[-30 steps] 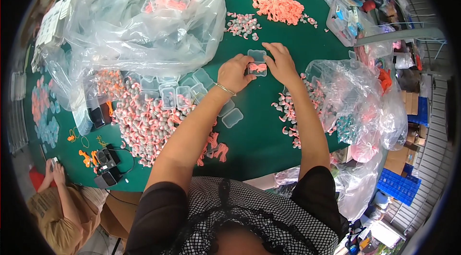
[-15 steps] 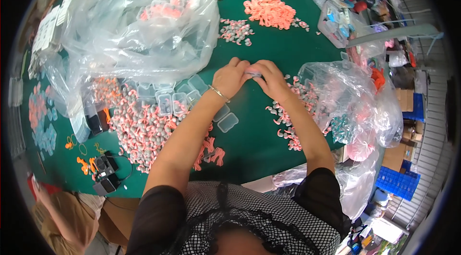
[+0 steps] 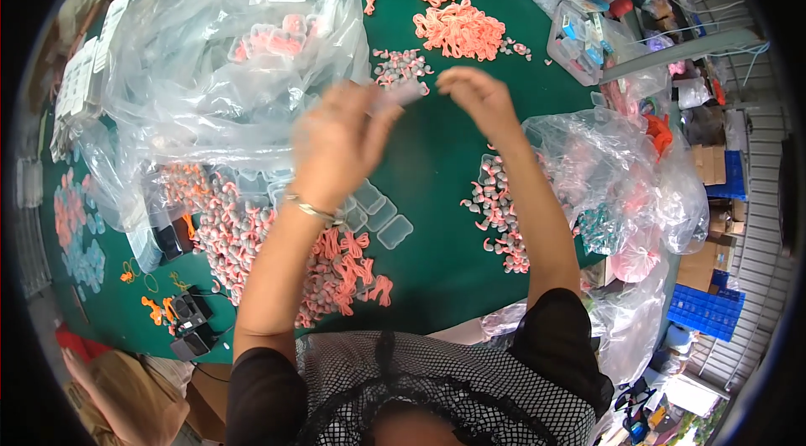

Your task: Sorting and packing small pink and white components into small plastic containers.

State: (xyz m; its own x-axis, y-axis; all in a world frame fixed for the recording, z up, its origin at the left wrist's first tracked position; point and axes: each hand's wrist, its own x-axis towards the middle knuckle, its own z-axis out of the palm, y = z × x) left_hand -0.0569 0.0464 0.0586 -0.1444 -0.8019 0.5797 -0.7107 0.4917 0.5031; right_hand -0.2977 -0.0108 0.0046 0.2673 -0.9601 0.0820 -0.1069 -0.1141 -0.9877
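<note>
My left hand (image 3: 340, 139), smeared by motion, is closed on a small clear plastic box (image 3: 403, 94) with a pinkish tint. It hovers in front of the big clear bag. Apart from it, my right hand (image 3: 480, 100) is raised over the green table, fingers stretched leftward with nothing visible in them. Just beyond the box lies a small pile of grey-and-pink pieces (image 3: 400, 68). Farther back is a heap of coral cord bundles (image 3: 459, 28). Several clear lidded boxes (image 3: 395, 231) lie below my left wrist.
A large clear plastic bag (image 3: 193, 110) covers the far left. Grey-and-pink pieces (image 3: 227, 236) and coral cords (image 3: 340, 265) spread around my left forearm. More pieces (image 3: 495, 202) and crumpled clear bags (image 3: 617, 169) lie at right. A black device (image 3: 191, 312) sits near left; another person's arm (image 3: 105, 396) shows beyond it.
My hands have come apart from being together at the middle. My left hand has moved left with the box; my right has moved slightly up and away from it.
</note>
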